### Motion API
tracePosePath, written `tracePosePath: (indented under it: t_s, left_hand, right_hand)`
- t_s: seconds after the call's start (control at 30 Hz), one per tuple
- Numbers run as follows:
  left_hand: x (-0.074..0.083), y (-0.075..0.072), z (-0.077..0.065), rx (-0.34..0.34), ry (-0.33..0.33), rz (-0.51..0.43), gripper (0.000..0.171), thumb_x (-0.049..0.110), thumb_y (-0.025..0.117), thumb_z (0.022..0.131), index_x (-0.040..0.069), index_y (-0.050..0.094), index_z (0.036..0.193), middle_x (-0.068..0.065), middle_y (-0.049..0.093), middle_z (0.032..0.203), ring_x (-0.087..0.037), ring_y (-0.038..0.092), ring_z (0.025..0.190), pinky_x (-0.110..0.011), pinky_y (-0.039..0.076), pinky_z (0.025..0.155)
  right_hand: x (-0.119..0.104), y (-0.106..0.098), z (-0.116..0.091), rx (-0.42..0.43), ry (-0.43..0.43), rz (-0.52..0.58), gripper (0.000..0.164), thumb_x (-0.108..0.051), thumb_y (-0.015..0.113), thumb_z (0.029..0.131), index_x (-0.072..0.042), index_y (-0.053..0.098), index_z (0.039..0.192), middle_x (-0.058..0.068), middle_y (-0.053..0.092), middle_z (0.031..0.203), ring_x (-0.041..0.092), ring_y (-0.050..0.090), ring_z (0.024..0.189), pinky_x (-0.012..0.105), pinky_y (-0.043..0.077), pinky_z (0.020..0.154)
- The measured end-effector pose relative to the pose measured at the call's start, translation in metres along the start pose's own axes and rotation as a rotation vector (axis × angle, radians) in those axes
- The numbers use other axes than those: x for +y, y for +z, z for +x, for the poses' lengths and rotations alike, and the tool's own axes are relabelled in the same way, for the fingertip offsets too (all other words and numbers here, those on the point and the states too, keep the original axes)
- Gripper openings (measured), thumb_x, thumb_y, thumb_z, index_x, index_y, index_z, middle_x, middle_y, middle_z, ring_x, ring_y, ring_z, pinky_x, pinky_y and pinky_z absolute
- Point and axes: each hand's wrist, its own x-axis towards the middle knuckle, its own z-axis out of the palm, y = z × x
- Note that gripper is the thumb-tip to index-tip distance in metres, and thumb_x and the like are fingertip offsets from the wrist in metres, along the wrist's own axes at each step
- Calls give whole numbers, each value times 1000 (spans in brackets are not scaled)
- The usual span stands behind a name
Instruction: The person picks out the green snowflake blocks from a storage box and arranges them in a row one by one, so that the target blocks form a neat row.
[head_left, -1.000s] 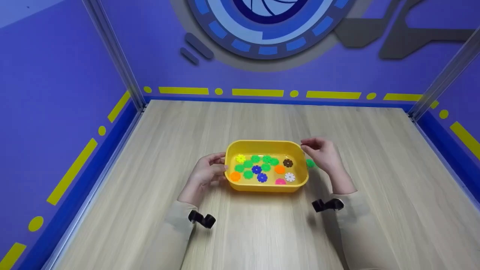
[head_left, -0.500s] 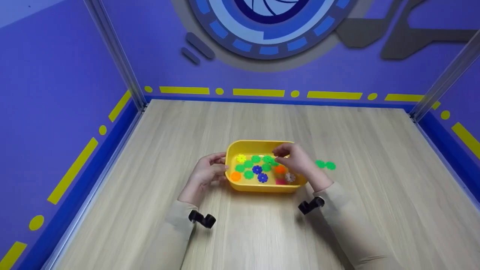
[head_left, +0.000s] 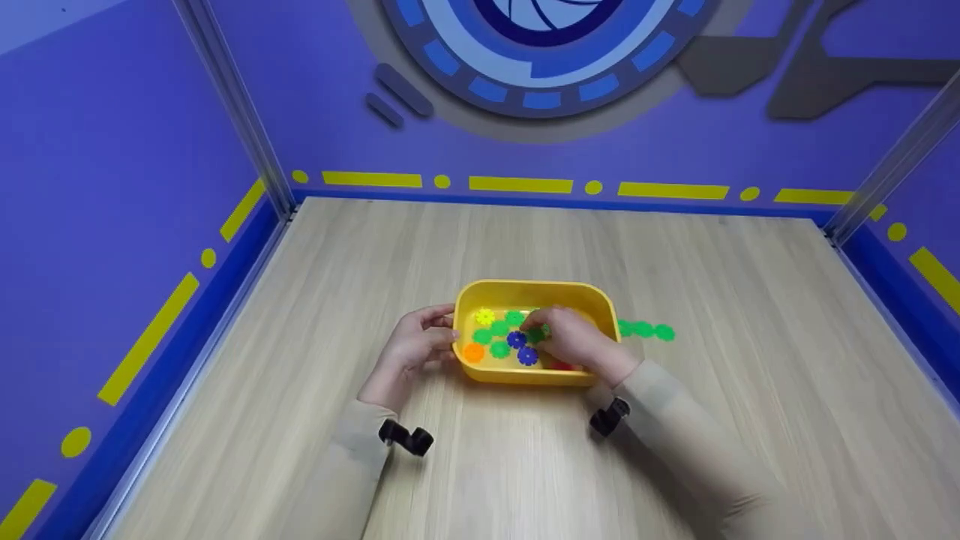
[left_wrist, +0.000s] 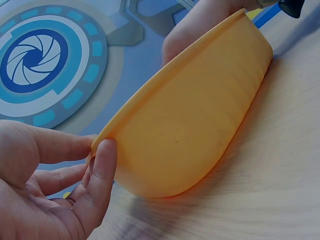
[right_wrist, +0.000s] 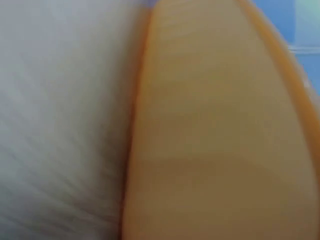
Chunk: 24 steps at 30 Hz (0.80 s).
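The upper part of the frame is filled by a purple-blue wall point(head_left: 315, 97), marked with yellow dashes and dots along its foot. Beneath it, a pale wood-grained bench point(head_left: 360, 255) is laid out. Two beige sleeves point(head_left: 690, 427) are extended from the lower edge. At centre, an oblong, round-cornered yellow tub point(head_left: 525, 378) is set on the bench. Its left rim is pinched by the left-hand grip point(head_left: 415, 343). The right-hand grip point(head_left: 574, 341) is lowered into the tub, and much of the right half is blocked by it; whether anything is held there cannot be told. Inside, small notched pieces are scattered: green discs point(head_left: 500, 328), two dark-blue discs point(head_left: 517, 340), an orange disc point(head_left: 473, 352) at lower left, a yellow disc point(head_left: 486, 316) at upper left. A green row point(head_left: 643, 329) of similar pieces is seen just right of the tub.
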Motion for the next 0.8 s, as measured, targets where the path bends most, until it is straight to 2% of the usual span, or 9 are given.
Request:
tracePosePath:
  t_s: [0.23, 0.4, 0.6, 0.8]
  left_hand:
    - [0, 0, 0, 5, 3, 10, 55, -5, 69, 88, 4, 60, 142, -11, 60, 113, -16, 63, 77, -30, 62, 69]
    - [-1, 0, 1, 7, 0, 27, 54, -4, 69, 88, 4, 60, 141, -11, 60, 115, -17, 64, 78, -31, 62, 70]
    - [-2, 0, 1, 8, 3, 35, 54, -4, 69, 88, 4, 61, 141, -12, 60, 116, -17, 64, 79, -31, 62, 71]
    - [0, 1, 0, 14, 3, 28, 55, -3, 69, 88, 5, 61, 141, -12, 60, 116, -17, 64, 80, -31, 62, 71]
  right_hand:
    - [3, 4, 1, 16, -15, -59, 35, 10, 65, 91, -8, 74, 119, 9, 72, 116, 27, 64, 111, 47, 50, 112]
    - [6, 3, -4, 23, -18, -99, 35, 6, 71, 89, -10, 75, 119, 10, 65, 112, 28, 55, 107, 46, 51, 108]
    - [6, 0, -9, 69, -1, -110, 29, -5, 81, 85, -7, 75, 114, 10, 63, 104, 25, 59, 94, 40, 58, 96]
    - [6, -7, -15, 92, 3, -63, 23, -4, 81, 85, -4, 76, 107, 9, 71, 96, 22, 64, 86, 40, 60, 87]
